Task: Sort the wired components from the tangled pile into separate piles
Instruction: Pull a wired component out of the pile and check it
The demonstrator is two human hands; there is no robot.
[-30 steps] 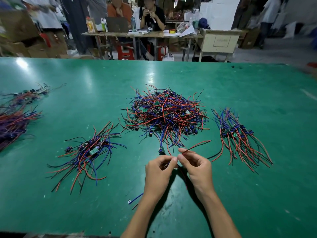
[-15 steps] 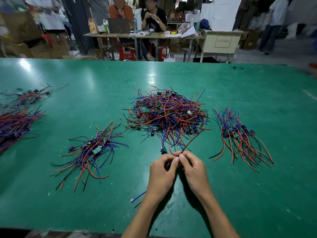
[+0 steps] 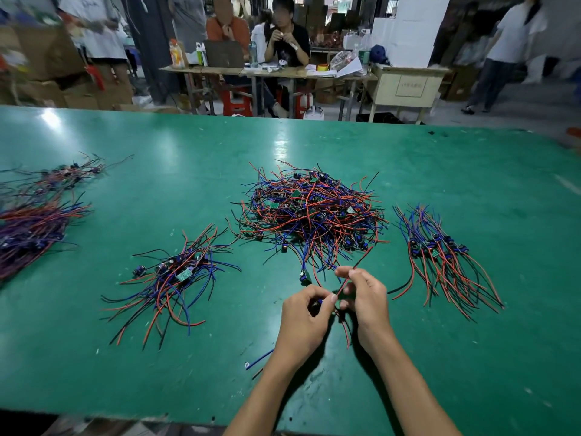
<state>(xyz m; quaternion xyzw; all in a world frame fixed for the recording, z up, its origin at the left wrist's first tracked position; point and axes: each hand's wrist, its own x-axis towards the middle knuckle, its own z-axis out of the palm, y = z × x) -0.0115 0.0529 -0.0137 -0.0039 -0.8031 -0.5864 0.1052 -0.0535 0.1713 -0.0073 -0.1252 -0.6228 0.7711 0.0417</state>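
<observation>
Near the front edge of the green counter [image 3: 188,388], we see the left hand [image 3: 303,322] pinching a small wired component [image 3: 317,304] while the right hand [image 3: 366,298] grips its red wire [image 3: 356,265]. Just beyond lies the tangled pile [image 3: 309,212]; sorted piles lie at left [image 3: 171,275] and right [image 3: 440,250].

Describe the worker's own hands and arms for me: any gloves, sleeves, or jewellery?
Both are bare. The left hand and right hand wear no gloves, and no rings, watch or wristband show. The forearms are uncovered down to the bottom edge of the picture, so no sleeve is visible. Fingernails look short and unpainted.
</observation>
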